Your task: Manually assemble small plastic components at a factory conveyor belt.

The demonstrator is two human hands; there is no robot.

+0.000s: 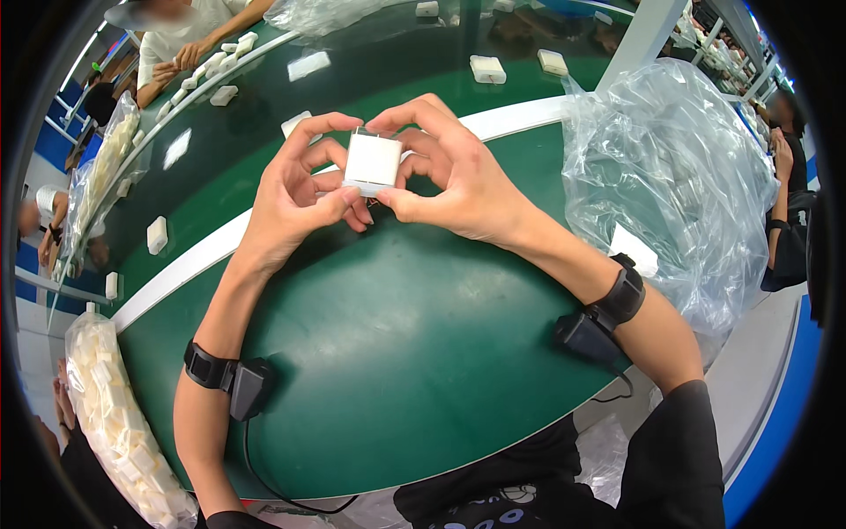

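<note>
A small white charger block, boxy with rounded corners, is held upright above the near green tabletop. What look like short prongs and clear plastic show along its top edge, and a clear strip runs along its bottom. My left hand pinches its left side, with thumb low and index finger at the top corner. On the opposite side my right hand grips it the same way, thumb at the lower corner. Some fingers of both hands curl behind the block, partly hidden.
Beyond a white rail, similar white blocks lie scattered on a green belt. A large clear plastic bag sits at right. A bag packed with white blocks stands at left. A co-worker is across the belt.
</note>
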